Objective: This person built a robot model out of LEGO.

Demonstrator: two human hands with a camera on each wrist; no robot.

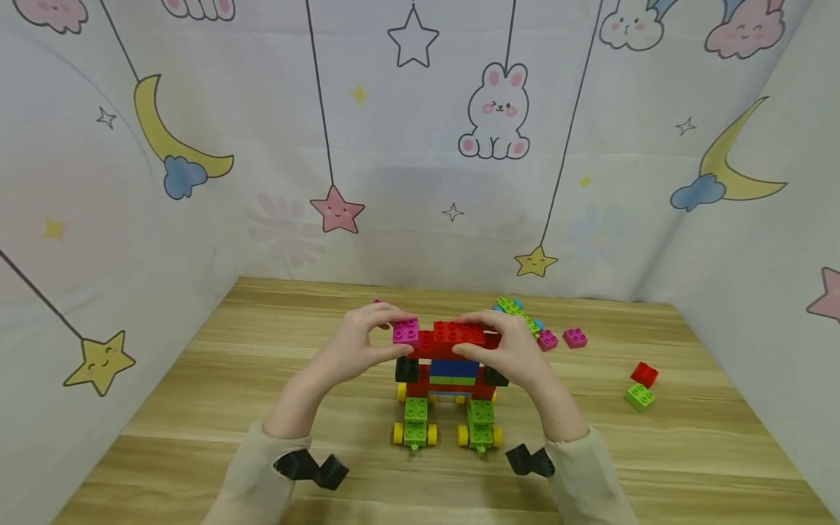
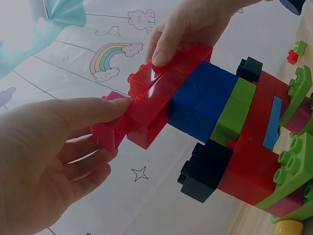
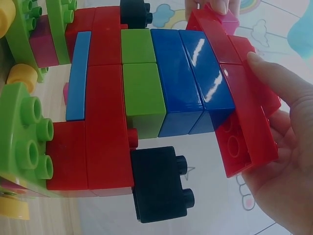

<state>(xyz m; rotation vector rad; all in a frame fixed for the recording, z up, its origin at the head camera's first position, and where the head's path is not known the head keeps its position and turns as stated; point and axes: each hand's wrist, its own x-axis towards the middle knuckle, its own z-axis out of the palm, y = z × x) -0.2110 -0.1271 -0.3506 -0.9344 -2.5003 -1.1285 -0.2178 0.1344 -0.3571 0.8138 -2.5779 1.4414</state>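
A structure of toy building bricks stands in front of me on green wheeled bases [image 1: 415, 415] with yellow wheels. My left hand [image 1: 348, 343] pinches a magenta brick [image 2: 110, 129] at the left end of the top red layer, thumb in front and fingers behind. With thumb and fingers, my right hand [image 1: 512, 354] grips a red brick [image 1: 457, 333] on that layer and the layer's right part. Beneath are blue bricks [image 3: 178, 81], green bricks [image 3: 139, 76] and a wider red body [image 3: 105, 127]. Black bricks [image 2: 205, 169] sit at either side of the body.
On the wooden table [image 1: 230, 408], a green wheeled piece [image 1: 517, 315] with blue wheels lies behind my right hand. Magenta bricks [image 1: 575, 337] are beside it. Farther right lie a red brick [image 1: 644, 374] and a green brick [image 1: 639, 397]. A patterned cloth [image 1: 420, 175] hangs behind.
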